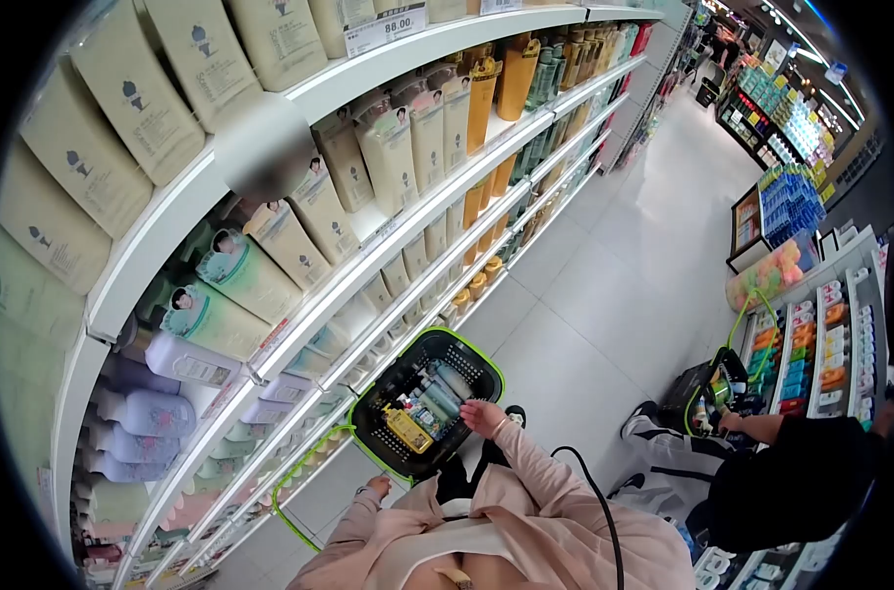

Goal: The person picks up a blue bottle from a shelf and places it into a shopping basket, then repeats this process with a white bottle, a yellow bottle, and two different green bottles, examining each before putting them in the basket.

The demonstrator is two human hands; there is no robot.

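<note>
A black shopping basket (376, 398) with a green rim stands below me beside the shelf. Inside lie clear bottles (439, 401), a yellow package (407, 430) and other small items. My right hand (483, 418) is over the basket's right side, close to the bottles; its fingers are loosely bent and apart, with nothing visible in them. Near the basket's front left corner is my left hand (378, 486), inside the curve of the lowered green handle (282, 501). Its fingers are too small and hidden to tell whether they grip anything.
Shelves (339, 84) on the left hold cream bottles (137, 98), purple bottles (152, 413) and amber bottles (518, 74). The tiled aisle (604, 261) runs away to the upper right. At right, another person (791, 482) reaches into a second basket (683, 393) beside a low display (820, 334).
</note>
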